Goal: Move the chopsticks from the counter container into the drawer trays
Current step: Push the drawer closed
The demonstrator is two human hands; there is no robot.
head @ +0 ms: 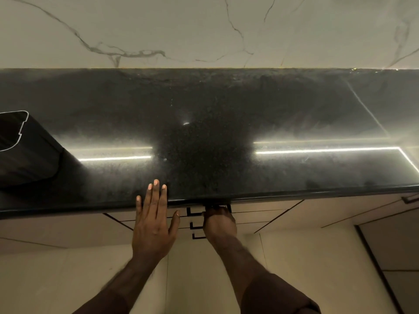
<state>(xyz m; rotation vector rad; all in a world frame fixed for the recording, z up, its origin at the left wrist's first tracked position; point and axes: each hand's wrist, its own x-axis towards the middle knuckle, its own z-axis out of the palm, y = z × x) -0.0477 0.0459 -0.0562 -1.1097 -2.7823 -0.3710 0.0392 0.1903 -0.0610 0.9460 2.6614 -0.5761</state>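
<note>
Our right hand (218, 219) curls its fingers under the counter edge onto the top drawer handle (196, 214) (drawer shut). Our left hand (153, 219) lies flat, fingers straight, on the black counter (226, 132). No chopsticks show; the dark container (25, 150) stands far left, well apart. Nothing seems moved yet.
</note>
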